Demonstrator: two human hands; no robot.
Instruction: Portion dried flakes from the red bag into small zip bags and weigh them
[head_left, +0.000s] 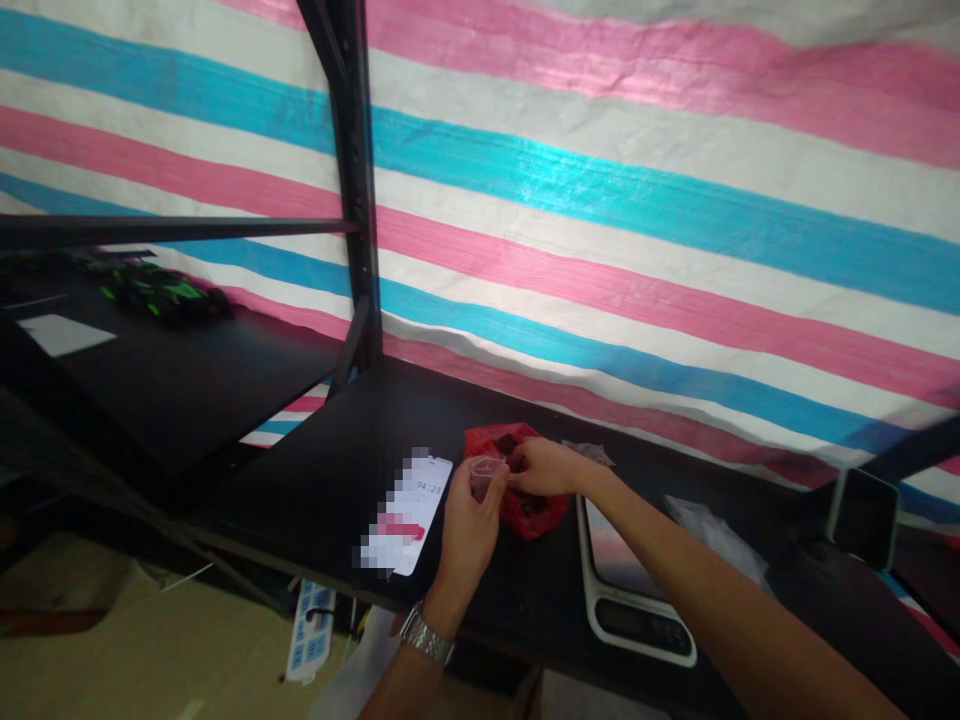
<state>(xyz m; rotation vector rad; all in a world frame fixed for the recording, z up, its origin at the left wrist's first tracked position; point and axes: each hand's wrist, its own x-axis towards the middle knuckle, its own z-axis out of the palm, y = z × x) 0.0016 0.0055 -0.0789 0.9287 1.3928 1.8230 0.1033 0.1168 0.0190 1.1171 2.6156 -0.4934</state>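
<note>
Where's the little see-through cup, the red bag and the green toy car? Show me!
Clear plastic cup (484,478), head view, on its side.
Red plastic bag (541,514), head view, on its lower bulge.
Green-and-black toy car (159,293), head view, on its body.

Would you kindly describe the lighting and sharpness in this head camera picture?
In the head view, glare streaks the blue band of the striped tarpaulin; the black shelf sinks into shadow at left, dimming the toy car; the phone is pixelated; the wide lens bows the stripes; the clear cup looks faint.
</note>
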